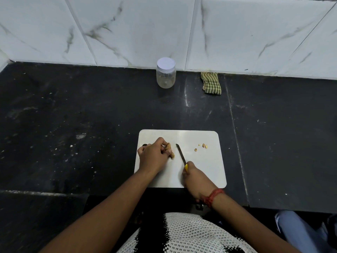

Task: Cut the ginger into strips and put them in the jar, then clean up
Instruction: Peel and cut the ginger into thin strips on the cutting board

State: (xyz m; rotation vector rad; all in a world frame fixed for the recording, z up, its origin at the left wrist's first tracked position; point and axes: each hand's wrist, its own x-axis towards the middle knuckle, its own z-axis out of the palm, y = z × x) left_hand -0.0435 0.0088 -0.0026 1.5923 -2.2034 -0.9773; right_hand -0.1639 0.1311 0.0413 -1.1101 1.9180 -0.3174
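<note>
A white cutting board (pixel 200 165) lies on the black counter in front of me. My left hand (pixel 152 156) holds a tan piece of ginger (pixel 169 150) down on the board's left part, fingers curled over it. My right hand (pixel 196 178) grips the yellow handle of a small knife (pixel 180 154); its blade points away from me, just right of the ginger and apart from it. Several small cut ginger bits (pixel 202 146) lie on the board's right part. The clear plastic jar (pixel 166 73) with a white lid on stands at the back by the wall.
A folded green checked cloth (pixel 211 83) lies against the marble wall, right of the jar. The black counter (pixel 73 115) carries pale specks and smears. A person's blue-clad leg (pixel 299 230) shows at the lower right, below the counter edge.
</note>
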